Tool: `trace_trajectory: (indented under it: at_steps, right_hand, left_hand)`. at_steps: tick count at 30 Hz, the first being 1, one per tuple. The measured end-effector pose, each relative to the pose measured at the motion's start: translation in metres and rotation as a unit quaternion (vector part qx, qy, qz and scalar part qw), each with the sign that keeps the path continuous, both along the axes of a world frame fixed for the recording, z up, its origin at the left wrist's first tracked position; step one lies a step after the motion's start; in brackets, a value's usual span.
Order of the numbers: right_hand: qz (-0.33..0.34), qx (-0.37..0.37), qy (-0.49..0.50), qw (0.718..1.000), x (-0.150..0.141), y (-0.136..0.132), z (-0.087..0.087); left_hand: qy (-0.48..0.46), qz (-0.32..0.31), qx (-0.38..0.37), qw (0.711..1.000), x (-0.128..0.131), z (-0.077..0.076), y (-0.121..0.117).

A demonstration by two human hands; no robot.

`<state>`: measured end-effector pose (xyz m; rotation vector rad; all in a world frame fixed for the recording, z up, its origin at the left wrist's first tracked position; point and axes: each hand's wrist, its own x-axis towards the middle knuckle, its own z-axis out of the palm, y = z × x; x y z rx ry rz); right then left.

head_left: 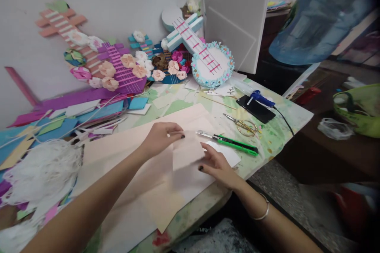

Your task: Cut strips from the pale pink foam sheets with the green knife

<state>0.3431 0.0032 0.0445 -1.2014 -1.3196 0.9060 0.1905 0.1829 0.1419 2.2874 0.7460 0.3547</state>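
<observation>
Between my hands is a small pale pink rectangle (188, 154) that looks like paper or card. My left hand (162, 136) pinches it by its upper left corner, between thumb and fingers. My right hand (218, 166) is at its right edge, thumb and fingers apart; whether a fingertip touches the edge I cannot tell. Underneath lies a large pale pink sheet (109, 158) across the table. A green utility knife (234, 143), its blade end pointing left, lies just beyond my right hand, partly over a white piece (227, 156).
Gold-handled scissors (245, 126), a black phone (255, 108) and a blue glue gun (261, 98) lie at the right. Coloured scraps (109, 110) and a white shredded heap (44, 174) cover the left. Decorated model instruments (212, 65) lean against the wall. The table's right edge (305, 115) is near.
</observation>
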Motion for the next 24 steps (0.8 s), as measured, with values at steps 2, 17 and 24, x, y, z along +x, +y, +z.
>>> trace_trajectory:
  at_steps: [2,17,24]
  right_hand:
    - [-0.065,0.007,0.046,0.997,-0.005,0.003,-0.006]
    - [-0.142,-0.023,-0.050,0.988,-0.009,0.001,-0.002]
    - [-0.144,-0.025,-0.066,0.987,-0.010,0.000,0.000]
  left_hand:
    - [0.008,0.018,-0.002,1.000,0.020,-0.013,0.019]
    - [0.057,0.122,0.002,0.991,0.034,-0.064,0.049]
    - [0.082,0.124,-0.026,0.988,0.038,-0.059,0.049]
